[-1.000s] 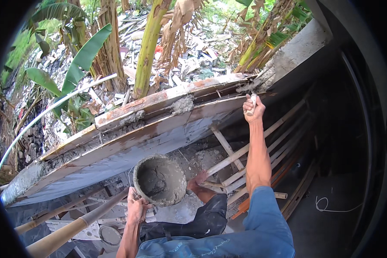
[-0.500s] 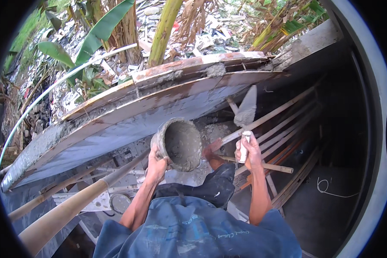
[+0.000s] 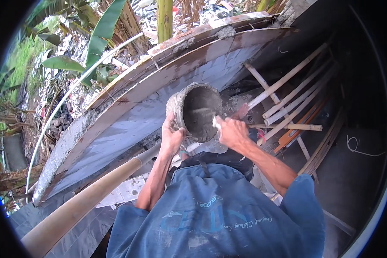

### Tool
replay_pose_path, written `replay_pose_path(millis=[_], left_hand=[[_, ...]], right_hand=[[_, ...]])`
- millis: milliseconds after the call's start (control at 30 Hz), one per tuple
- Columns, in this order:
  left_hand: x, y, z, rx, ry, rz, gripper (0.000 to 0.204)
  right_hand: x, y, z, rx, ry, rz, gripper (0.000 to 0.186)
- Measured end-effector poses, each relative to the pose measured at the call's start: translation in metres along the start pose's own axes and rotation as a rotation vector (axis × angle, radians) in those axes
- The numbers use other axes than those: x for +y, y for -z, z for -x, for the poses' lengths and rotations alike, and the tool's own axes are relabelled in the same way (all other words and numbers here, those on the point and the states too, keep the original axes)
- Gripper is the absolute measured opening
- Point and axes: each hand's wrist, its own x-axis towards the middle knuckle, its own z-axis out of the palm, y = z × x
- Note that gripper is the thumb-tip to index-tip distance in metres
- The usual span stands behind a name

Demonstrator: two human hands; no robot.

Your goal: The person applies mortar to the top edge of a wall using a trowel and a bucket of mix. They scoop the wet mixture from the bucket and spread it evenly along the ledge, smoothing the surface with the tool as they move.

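A round bucket (image 3: pixel 179 105) caked with grey mortar is tilted so that its mouth opens toward the right. My left hand (image 3: pixel 172 136) is closed on its lower left rim. My right hand (image 3: pixel 234 131) grips a trowel by its pale handle (image 3: pixel 216 122) at the bucket's mouth. The blade reaches into the bucket and is blurred there, so its edge and load cannot be made out. Wet grey mortar coats the bucket's inside wall.
Beyond the bucket runs a curved formwork board (image 3: pixel 193 58) with mortar along its top. A bamboo pole (image 3: pixel 86 204) slants up from the lower left. Several poles (image 3: pixel 288 96) cross at the right. A white pipe (image 3: pixel 69 94) bends past banana plants at the far left.
My right hand has brought the trowel leftward, from upright beside the bucket to inside its mouth. The bucket has risen in view and tipped more toward the right. The view has shifted.
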Motion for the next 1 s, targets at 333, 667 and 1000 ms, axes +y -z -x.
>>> replay_pose_path(millis=[333, 667, 1000], left_hand=[[0.013, -0.001, 0.033, -0.015, -0.168, -0.090, 0.069], [0.014, 0.003, 0.029, -0.052, -0.221, 0.010, 0.076], [0.025, -0.011, 0.030, -0.158, -0.186, -0.245, 0.059]], right_hand=[[-0.034, 0.036, 0.021, -0.003, -0.214, -0.120, 0.041], [-0.035, 0.052, 0.003, -0.013, -0.256, -0.250, 0.036], [0.037, -0.029, -0.011, -0.285, 0.136, -0.303, 0.023]])
